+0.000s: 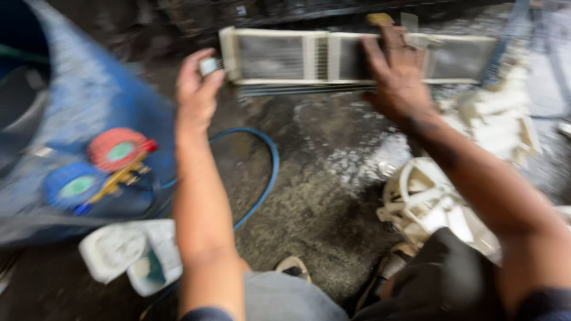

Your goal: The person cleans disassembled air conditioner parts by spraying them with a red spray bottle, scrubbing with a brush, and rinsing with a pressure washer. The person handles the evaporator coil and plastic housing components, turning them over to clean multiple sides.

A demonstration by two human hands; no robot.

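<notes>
A long white slatted plastic panel (285, 56), like an air-conditioner filter frame, lies across the wet concrete floor at the top of the view. My right hand (397, 71) rests flat on its right half with fingers spread. My left hand (196, 89) is raised beside the panel's left end, pinching a small grey cylindrical piece (208, 65) between thumb and fingers. The picture is blurred by motion.
A blue barrel (77, 95) stands at left with a red gauge (119, 148) and a blue gauge (74, 185) leaning on it. A blue hose (267, 160) loops over the floor. White plastic fan parts (428, 202) and a casing (493, 119) lie right; a white jug (128, 252) sits bottom left.
</notes>
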